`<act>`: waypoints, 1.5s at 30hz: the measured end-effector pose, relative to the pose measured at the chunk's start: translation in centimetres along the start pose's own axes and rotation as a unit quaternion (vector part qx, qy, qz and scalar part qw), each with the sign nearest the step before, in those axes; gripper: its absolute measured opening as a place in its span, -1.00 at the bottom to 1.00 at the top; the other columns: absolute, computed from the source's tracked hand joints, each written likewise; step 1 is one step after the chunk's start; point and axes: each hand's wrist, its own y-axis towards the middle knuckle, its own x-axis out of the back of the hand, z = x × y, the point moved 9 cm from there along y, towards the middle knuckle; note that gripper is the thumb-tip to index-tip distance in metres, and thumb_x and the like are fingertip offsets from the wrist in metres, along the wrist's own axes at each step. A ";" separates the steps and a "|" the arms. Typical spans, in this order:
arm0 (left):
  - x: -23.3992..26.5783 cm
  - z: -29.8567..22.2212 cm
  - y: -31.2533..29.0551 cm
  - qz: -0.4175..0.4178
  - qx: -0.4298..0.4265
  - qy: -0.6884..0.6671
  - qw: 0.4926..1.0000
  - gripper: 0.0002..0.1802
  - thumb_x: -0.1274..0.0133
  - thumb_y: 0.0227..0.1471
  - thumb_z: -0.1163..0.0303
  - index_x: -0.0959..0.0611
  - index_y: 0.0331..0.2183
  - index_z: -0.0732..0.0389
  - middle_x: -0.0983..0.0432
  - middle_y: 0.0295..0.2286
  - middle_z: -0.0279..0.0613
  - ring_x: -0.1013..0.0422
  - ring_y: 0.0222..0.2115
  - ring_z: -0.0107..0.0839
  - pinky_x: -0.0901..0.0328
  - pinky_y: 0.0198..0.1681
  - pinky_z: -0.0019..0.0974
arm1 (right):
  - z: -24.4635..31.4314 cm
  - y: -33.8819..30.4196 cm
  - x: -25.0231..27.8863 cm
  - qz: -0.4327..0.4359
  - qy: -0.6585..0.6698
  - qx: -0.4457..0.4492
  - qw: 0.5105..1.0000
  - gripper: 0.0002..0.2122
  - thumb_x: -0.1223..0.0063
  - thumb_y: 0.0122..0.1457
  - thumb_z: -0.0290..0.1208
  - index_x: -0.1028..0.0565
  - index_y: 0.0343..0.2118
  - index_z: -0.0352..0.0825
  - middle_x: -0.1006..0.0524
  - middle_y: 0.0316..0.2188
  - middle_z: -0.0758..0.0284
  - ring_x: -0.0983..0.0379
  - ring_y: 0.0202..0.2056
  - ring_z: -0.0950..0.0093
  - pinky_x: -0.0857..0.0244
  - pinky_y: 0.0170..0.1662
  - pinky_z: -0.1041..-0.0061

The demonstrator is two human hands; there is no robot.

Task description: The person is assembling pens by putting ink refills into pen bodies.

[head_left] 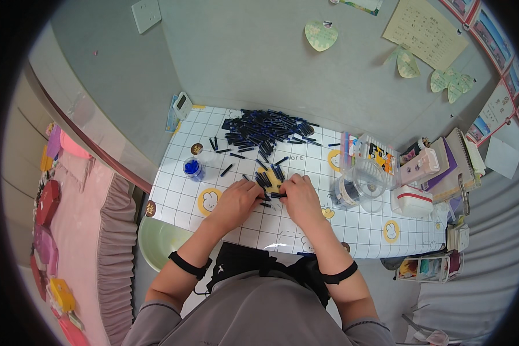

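Over the front middle of the desk, my left hand (241, 199) has its fingers curled together beside several loose dark tubes. My right hand (301, 198) pinches one short dark ink cartridge (277, 195) that points toward the left fingers. Whether the left fingers hold anything is hidden. A small group of dark blue ink cartridges (263, 179) lies just beyond both hands. Behind it rises a large heap of the same cartridges (265, 128). A small clear jar (194, 176) with bright blue pieces stands left of my left hand.
A clear plastic jar (345, 192) and clear containers (373, 155) stand right of my right hand. A white pouch (412, 200), pink case (419, 167) and notebooks (457, 158) fill the desk's right end. A wall closes off the back. A green basin (150, 245) sits below the left edge.
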 end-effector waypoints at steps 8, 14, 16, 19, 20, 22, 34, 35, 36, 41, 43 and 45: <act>1.2 0.5 -0.1 -0.053 0.060 -0.123 0.989 -0.80 -0.33 0.08 0.59 -0.69 -0.22 0.27 -0.63 -0.29 -0.09 -0.59 -0.24 -0.08 -0.51 -0.18 -0.12 | 0.6 0.0 -0.2 0.009 -0.034 0.047 0.998 -0.79 -0.44 0.08 -0.53 -0.71 -0.19 -0.30 -0.58 -0.17 0.27 -0.44 -0.01 0.18 -0.38 0.13 0.27; 1.9 0.5 0.5 -0.078 0.087 -0.144 0.983 -0.84 -0.33 0.02 0.61 -0.78 -0.28 0.27 -0.64 -0.34 -0.07 -0.62 -0.35 -0.16 -0.52 -0.29 -0.21 | 1.5 -0.7 1.0 -0.063 -0.067 0.097 0.991 -0.87 -0.30 0.12 -0.55 -0.66 -0.25 -0.35 -0.59 -0.20 0.23 -0.48 -0.05 0.24 -0.42 0.09 0.34; 2.1 0.3 0.7 -0.076 0.091 -0.135 0.984 -0.84 -0.33 0.00 0.61 -0.79 -0.29 0.27 -0.64 -0.34 -0.07 -0.61 -0.35 -0.14 -0.52 -0.29 -0.18 | 2.1 -1.0 1.7 -0.073 -0.075 0.104 0.989 -0.86 -0.27 0.12 -0.56 -0.65 -0.23 -0.36 -0.59 -0.19 0.22 -0.51 -0.05 0.25 -0.46 0.06 0.35; 1.9 -0.2 0.8 -0.073 0.070 -0.099 0.990 -0.80 -0.34 -0.04 0.61 -0.82 -0.28 0.27 -0.64 -0.35 -0.08 -0.60 -0.37 -0.14 -0.52 -0.30 -0.19 | 2.1 -1.5 2.0 -0.009 -0.066 0.040 0.997 -0.85 -0.24 0.14 -0.59 -0.64 -0.21 -0.37 -0.59 -0.18 0.21 -0.60 -0.06 0.26 -0.55 -0.02 0.33; 1.9 -0.8 0.8 -0.071 0.045 -0.071 0.994 -0.77 -0.36 -0.06 0.61 -0.83 -0.26 0.27 -0.65 -0.35 -0.10 -0.59 -0.40 -0.16 -0.51 -0.31 -0.21 | 2.7 -1.7 2.4 -0.011 -0.065 0.050 0.997 -0.86 -0.23 0.16 -0.59 -0.64 -0.21 -0.37 -0.60 -0.18 0.21 -0.62 -0.07 0.25 -0.57 -0.05 0.31; 1.3 -1.5 0.9 -0.048 0.028 -0.064 0.996 -0.75 -0.36 -0.07 0.62 -0.83 -0.25 0.27 -0.65 -0.34 -0.08 -0.60 -0.39 -0.14 -0.51 -0.31 -0.20 | 3.1 -2.1 2.6 -0.013 -0.064 0.059 0.996 -0.86 -0.21 0.17 -0.59 -0.64 -0.20 -0.37 -0.60 -0.18 0.21 -0.64 -0.08 0.24 -0.59 -0.08 0.29; 1.8 -0.3 0.4 -0.095 0.145 -0.245 0.954 -0.81 -0.42 0.13 0.49 -0.86 -0.17 0.26 -0.80 -0.32 -0.14 -0.71 -0.34 -0.43 -0.56 -0.22 -0.38 | 1.0 -3.9 5.4 -0.078 0.128 0.033 0.988 -0.82 -0.38 0.21 -0.53 -0.77 -0.13 -0.34 -0.68 -0.27 0.21 -0.65 -0.33 0.16 -0.56 -0.22 0.31; 1.6 0.3 0.1 -0.112 0.167 -0.304 0.931 -0.80 -0.41 0.16 0.46 -0.87 -0.15 0.24 -0.82 -0.28 -0.15 -0.73 -0.30 -0.45 -0.56 -0.23 -0.39 | 0.9 -3.8 5.4 -0.075 0.166 0.027 0.983 -0.83 -0.40 0.19 -0.53 -0.77 -0.15 -0.33 -0.68 -0.30 0.21 -0.66 -0.34 0.17 -0.57 -0.23 0.32; 1.4 0.2 0.0 -0.111 0.167 -0.304 0.931 -0.80 -0.41 0.16 0.46 -0.87 -0.15 0.24 -0.82 -0.28 -0.15 -0.73 -0.30 -0.45 -0.56 -0.23 -0.39 | 0.7 -3.7 5.4 -0.071 0.203 0.021 0.976 -0.84 -0.42 0.17 -0.52 -0.78 -0.18 -0.33 -0.68 -0.34 0.20 -0.66 -0.36 0.18 -0.57 -0.23 0.32; 0.2 -0.8 0.3 -0.071 0.163 -0.312 0.933 -0.80 -0.34 0.23 0.55 -0.83 -0.09 0.31 -0.82 -0.15 -0.15 -0.72 -0.20 -0.44 -0.56 -0.05 -0.38 | -0.6 -3.6 4.5 -0.084 0.326 -0.057 0.940 -0.84 -0.48 0.16 -0.55 -0.77 -0.19 -0.38 -0.75 -0.37 0.20 -0.71 -0.40 0.40 -0.56 -0.31 0.49; 0.1 -0.8 0.2 -0.069 0.155 -0.315 0.934 -0.79 -0.34 0.24 0.54 -0.81 -0.08 0.32 -0.82 -0.14 -0.15 -0.72 -0.18 -0.43 -0.56 -0.05 -0.38 | -1.2 -3.7 4.2 -0.086 0.359 -0.088 0.925 -0.84 -0.49 0.16 -0.55 -0.76 -0.20 -0.39 -0.77 -0.36 0.20 -0.73 -0.40 0.48 -0.56 -0.30 0.54; 0.1 -0.9 0.1 -0.068 0.149 -0.317 0.934 -0.79 -0.33 0.25 0.54 -0.79 -0.07 0.32 -0.81 -0.13 -0.14 -0.73 -0.15 -0.41 -0.56 -0.04 -0.37 | -1.5 -3.7 3.9 -0.079 0.408 -0.112 0.903 -0.83 -0.46 0.19 -0.62 -0.75 -0.15 -0.42 -0.80 -0.31 0.27 -0.73 -0.33 0.60 -0.57 -0.23 0.63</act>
